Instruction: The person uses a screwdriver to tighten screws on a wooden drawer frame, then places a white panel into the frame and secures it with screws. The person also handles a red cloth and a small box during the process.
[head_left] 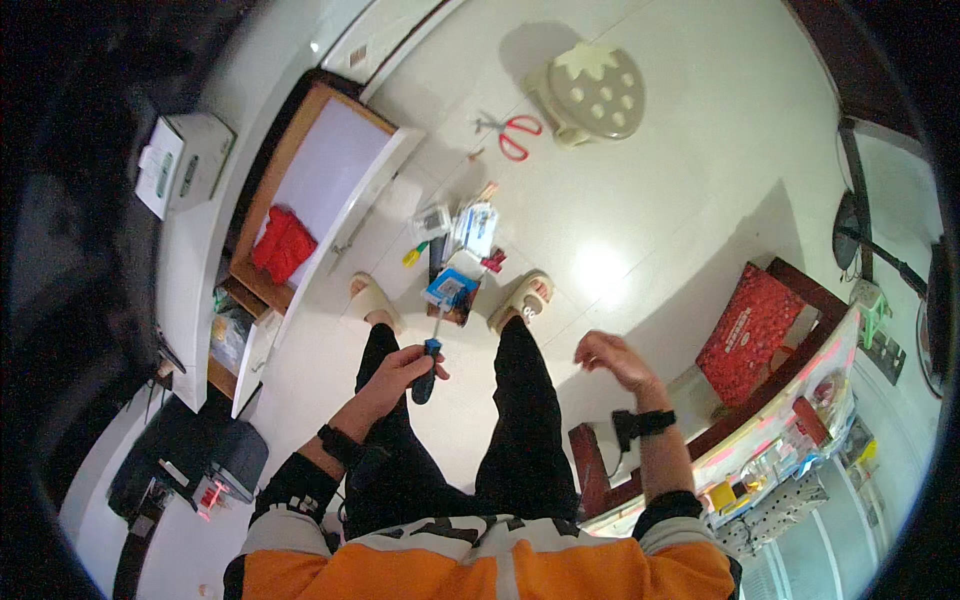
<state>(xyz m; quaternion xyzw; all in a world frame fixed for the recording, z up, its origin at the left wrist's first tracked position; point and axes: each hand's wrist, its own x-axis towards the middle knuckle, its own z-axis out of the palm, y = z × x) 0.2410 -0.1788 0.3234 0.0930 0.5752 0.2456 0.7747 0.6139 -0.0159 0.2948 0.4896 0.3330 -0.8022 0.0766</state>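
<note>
Holding a screwdriver (423,387) in the left grip (398,372), pinching its dark handle between thumb and fingers. Pointing the thin shaft forward, away from the body, probably for leaving the metal end free. Directing it toward a blue-and-white pack (452,287), but not being able to tell if touching the pack or only passing above it. Hanging the right grip (613,360) empty in the air, spreading it loosely with half-bent fingers, perhaps because of needing only one side for the tool.

Standing in pale sandals (526,298) on both sides of a small pile, apparently for having it in the middle and easy to reach. Seeing there, crowded together on the floor (650,200), also a white-and-blue pack (478,228), a clear case (432,220) and a small yellow piece (414,254), not being able to name the last exactly.

Finding farther ahead red-handled scissors (520,125), lying well apart from the pile, maybe for not disturbing the feet, and then a spotted stool (605,92). Having on the left an open drawer (335,155), containing a red bundle (284,245), perhaps standing open for convenient access. Having on the right a bench (722,455), carrying many small things, with a large red package (750,325) near its frame.
</note>
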